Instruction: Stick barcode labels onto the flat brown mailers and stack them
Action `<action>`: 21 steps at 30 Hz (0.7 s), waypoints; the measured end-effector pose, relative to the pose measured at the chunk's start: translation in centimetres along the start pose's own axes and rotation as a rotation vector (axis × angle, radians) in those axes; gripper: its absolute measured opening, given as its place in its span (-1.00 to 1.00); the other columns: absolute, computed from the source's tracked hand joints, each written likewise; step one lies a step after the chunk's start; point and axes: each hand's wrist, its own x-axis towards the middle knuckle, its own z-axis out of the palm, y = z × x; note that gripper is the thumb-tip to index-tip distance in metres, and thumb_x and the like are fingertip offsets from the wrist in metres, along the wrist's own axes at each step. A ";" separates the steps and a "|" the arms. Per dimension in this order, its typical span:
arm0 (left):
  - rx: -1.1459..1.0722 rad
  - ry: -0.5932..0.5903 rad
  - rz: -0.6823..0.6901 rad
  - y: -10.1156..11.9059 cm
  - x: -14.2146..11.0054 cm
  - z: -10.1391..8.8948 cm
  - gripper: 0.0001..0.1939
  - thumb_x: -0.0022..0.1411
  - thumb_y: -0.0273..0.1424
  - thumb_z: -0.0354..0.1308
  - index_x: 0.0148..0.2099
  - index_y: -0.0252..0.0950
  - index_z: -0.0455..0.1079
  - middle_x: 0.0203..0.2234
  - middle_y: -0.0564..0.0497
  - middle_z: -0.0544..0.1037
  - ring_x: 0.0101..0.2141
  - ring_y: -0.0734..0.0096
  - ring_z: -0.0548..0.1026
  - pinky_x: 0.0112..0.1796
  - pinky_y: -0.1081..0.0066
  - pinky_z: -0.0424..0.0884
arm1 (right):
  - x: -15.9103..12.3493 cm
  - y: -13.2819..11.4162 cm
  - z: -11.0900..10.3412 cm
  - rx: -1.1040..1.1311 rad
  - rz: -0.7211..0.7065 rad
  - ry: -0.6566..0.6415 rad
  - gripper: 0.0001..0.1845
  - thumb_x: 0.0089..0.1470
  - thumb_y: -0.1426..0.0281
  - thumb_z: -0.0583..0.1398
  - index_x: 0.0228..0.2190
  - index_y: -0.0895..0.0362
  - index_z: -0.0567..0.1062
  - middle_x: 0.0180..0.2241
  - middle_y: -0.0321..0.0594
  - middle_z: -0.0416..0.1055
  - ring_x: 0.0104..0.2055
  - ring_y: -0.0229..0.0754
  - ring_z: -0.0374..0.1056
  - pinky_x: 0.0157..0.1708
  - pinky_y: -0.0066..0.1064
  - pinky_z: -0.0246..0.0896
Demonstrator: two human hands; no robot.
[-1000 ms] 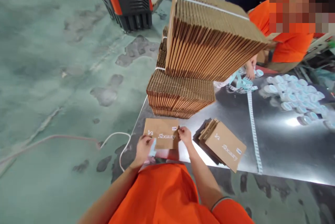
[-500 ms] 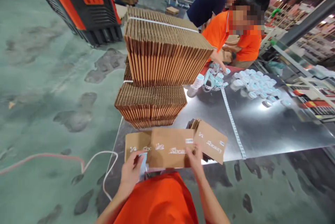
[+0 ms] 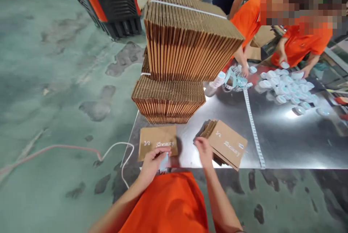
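A flat brown card box [image 3: 157, 142] printed "Sbeauty" lies at the near left corner of the shiny metal table [image 3: 285, 146]. My left hand [image 3: 152, 164] rests at its near edge, fingers curled round a small light-blue strip [image 3: 164, 160]. My right hand [image 3: 203, 150] hovers over bare metal between that box and a fanned stack of the same flat boxes [image 3: 227, 145], its fingers loosely spread and nothing in them.
Two tall strapped bundles of corrugated card [image 3: 185, 40] stand at the table's far left. A white label strip [image 3: 252, 127] runs across the table toward several white round jars [image 3: 288, 88]. Other people in orange and dark blue work beyond. A white cable [image 3: 119, 153] trails on the green floor.
The flat box that both hands held over the table's near edge half a second ago now lies on the stack at the right. My right hand has come back toward the remaining box.
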 end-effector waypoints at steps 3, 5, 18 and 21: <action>-0.022 -0.015 0.082 -0.5 0.4 -0.3 -0.66 -0.07 -0.24 0.15 -0.21 -0.26 0.43 -0.22 -0.10 0.60 -0.20 0.16 0.55 -0.17 0.24 0.46 | -2.1 -2.2 5.7 0.135 -0.021 -0.348 -0.78 0.00 0.23 0.18 -0.34 0.09 0.48 -0.43 -0.25 0.46 -0.39 -0.19 0.37 -0.36 -0.37 0.29; 0.029 0.001 0.132 -1.1 0.7 -0.7 -0.68 -0.08 -0.24 0.16 -0.23 -0.26 0.41 -0.26 -0.08 0.60 -0.22 0.20 0.55 -0.16 0.27 0.45 | -2.9 -3.0 7.5 0.158 -0.012 -0.443 -0.84 0.00 0.28 0.19 -0.38 0.09 0.49 -0.46 -0.29 0.44 -0.44 -0.24 0.34 -0.41 -0.42 0.26; 0.277 0.059 0.024 -4.5 2.3 -3.1 -0.62 0.02 -0.10 0.13 -0.61 -0.29 0.36 -0.73 0.10 0.33 -0.61 0.45 0.26 -0.54 0.43 0.13 | 0.7 1.2 10.0 -0.036 0.006 -0.262 -0.82 0.04 0.26 0.13 -0.47 0.11 0.41 -0.45 -0.27 0.38 -0.36 -0.21 0.31 -0.34 -0.41 0.22; 0.226 0.075 -0.016 -6.5 3.6 -4.0 -0.65 0.01 -0.11 0.12 -0.47 -0.32 0.46 -0.57 -0.02 0.51 -0.53 0.35 0.40 -0.50 0.40 0.27 | 4.4 4.3 11.2 -0.170 0.019 -0.206 -0.82 -0.01 0.32 0.14 -0.58 0.10 0.33 -0.53 -0.28 0.33 -0.40 -0.20 0.28 -0.35 -0.40 0.20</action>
